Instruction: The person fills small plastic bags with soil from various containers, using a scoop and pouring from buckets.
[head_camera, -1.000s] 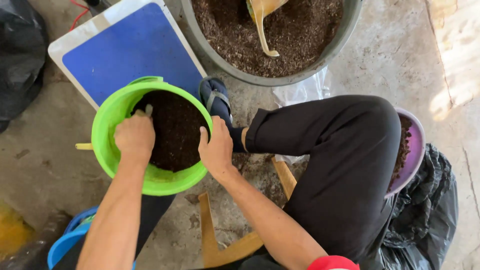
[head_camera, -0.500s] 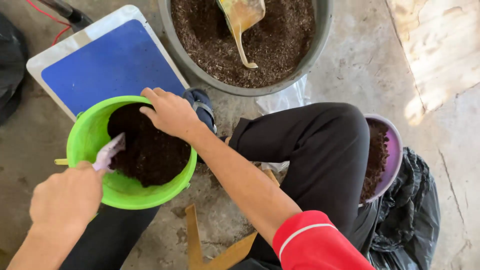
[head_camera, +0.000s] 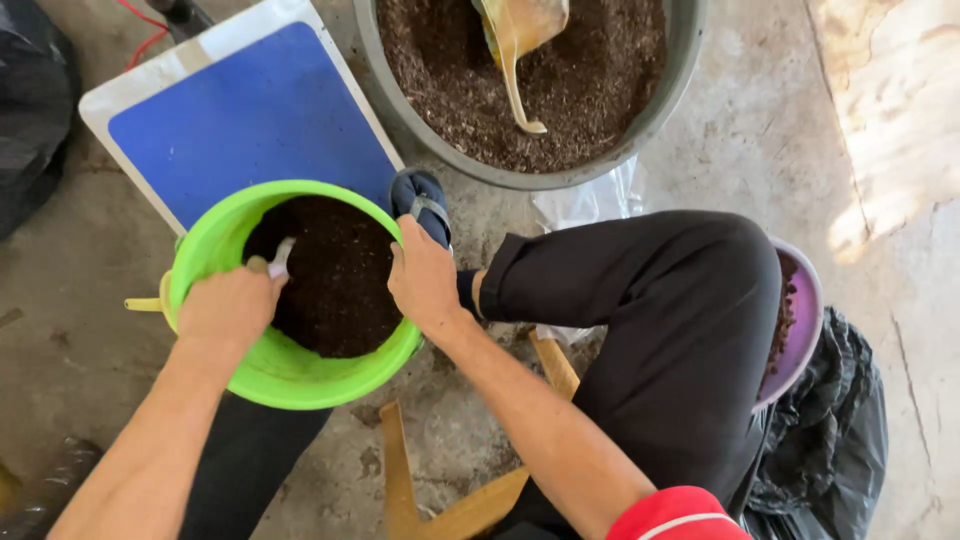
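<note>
Left of centre in the frame, a bright green pot (head_camera: 290, 370) full of dark soil (head_camera: 330, 275) stands on the concrete floor (head_camera: 760, 130) between the person's legs, within easy reach. The left hand (head_camera: 228, 308) has its grip closed on a small pale tool (head_camera: 279, 257) pushed into the soil. The right hand (head_camera: 425, 280) clasps the pot's right rim, steadying it. Above, a grey tub (head_camera: 680, 60) of soil holds a scoop (head_camera: 520, 40).

Floor: bare grey concrete (head_camera: 760, 130), stained and cracked, with loose soil scattered. Strong sunlight falls across the upper right corner (head_camera: 890, 120); remainder in even shade. Low wooden stool (head_camera: 450, 500) stands on the floor at bottom centre. No walls or windows visible.
</note>
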